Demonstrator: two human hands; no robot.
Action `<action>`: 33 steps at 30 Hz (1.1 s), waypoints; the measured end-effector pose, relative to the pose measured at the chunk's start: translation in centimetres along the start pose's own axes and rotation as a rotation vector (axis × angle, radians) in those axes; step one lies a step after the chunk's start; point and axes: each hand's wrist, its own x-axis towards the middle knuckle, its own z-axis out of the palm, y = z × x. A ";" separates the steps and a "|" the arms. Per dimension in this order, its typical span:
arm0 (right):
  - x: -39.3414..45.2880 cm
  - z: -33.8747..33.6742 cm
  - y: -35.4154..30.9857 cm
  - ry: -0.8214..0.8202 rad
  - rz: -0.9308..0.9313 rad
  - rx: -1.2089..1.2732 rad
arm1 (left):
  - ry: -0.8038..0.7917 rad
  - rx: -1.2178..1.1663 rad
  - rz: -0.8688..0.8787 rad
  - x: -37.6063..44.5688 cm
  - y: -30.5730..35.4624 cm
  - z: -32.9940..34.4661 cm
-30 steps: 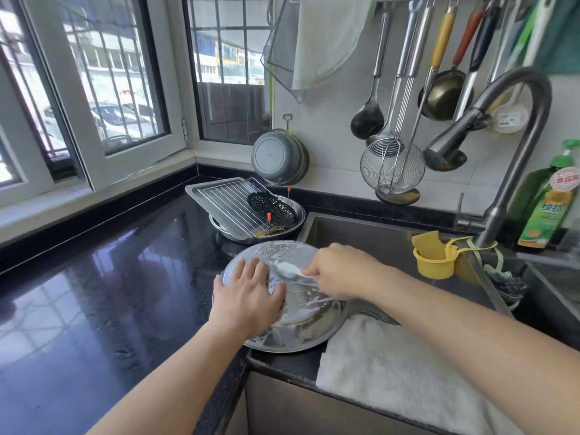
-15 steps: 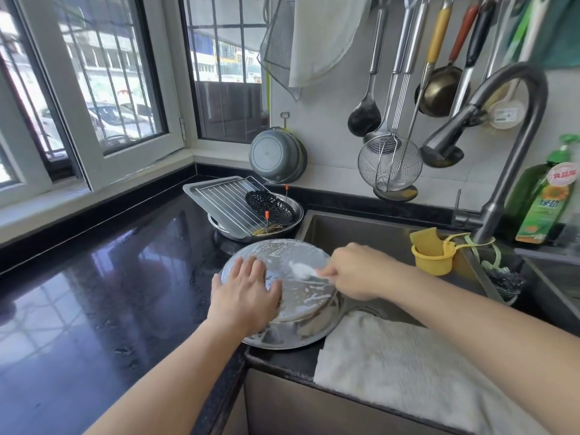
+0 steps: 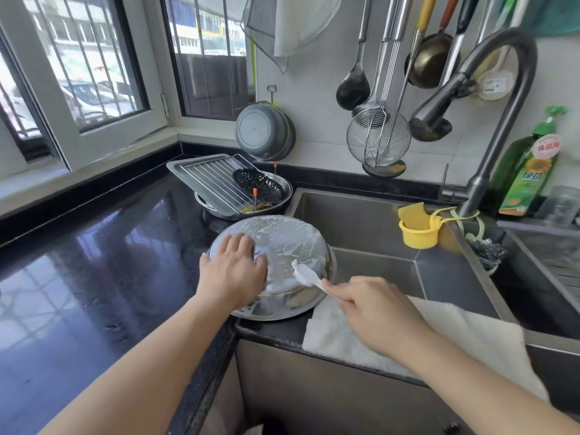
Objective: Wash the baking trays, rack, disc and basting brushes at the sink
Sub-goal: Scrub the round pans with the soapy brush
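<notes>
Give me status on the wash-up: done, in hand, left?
Done: nothing visibly finished. In hand: left hand steadies the soapy round tray upside down at the sink's edge; right hand scrubs it with a white brush. Left: rectangular tray, wire rack, black disc and orange-tipped brushes stacked behind, then rinsing.

Silver round tray (image 3: 282, 246) streaked with white foam; white brush (image 3: 306, 273); glossy black counter (image 3: 94, 262); yellow cup (image 3: 419, 235); green bottle (image 3: 527, 180).
</notes>
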 end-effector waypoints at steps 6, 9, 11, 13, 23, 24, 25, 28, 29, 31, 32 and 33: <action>-0.7 2.4 1.0 0.156 -0.080 0.081 | -0.103 -0.057 0.036 0.5 -0.8 -1.5; -0.4 2.1 2.2 0.130 -0.229 0.006 | -0.160 -0.077 0.072 0.4 -1.6 -1.7; 0.9 0.9 4.9 0.131 -0.203 -0.038 | -0.163 -0.079 0.076 0.6 -2.0 -1.4; 2.0 -0.1 7.0 0.121 -0.193 -0.050 | -0.168 -0.058 0.065 0.6 -2.2 -1.0; 3.9 -1.1 8.2 0.242 -0.255 0.020 | -0.178 -0.091 0.075 0.1 -1.4 -1.9; 4.0 -1.2 8.2 0.249 -0.251 0.032 | -0.170 -0.086 0.071 0.0 -1.2 -2.0; 3.9 -1.1 7.7 0.222 -0.285 0.043 | -0.163 -0.079 0.072 -0.1 -1.1 -2.0; 3.2 0.0 4.6 0.086 -0.499 -0.055 | -0.174 -0.091 0.060 -0.1 -1.1 -2.3; 3.1 0.2 4.2 0.078 -0.550 -0.115 | -0.180 -0.095 0.055 -0.1 -1.2 -2.4; 3.1 0.7 3.7 0.126 -0.564 -0.151 | -0.184 -0.086 0.056 0.0 -1.2 -2.5; 2.8 1.0 3.2 0.151 -0.543 -0.153 | -0.182 -0.078 0.058 -0.1 -1.1 -2.5; 2.5 1.5 2.6 0.164 -0.540 -0.154 | -0.178 -0.073 0.056 -0.1 -1.1 -2.5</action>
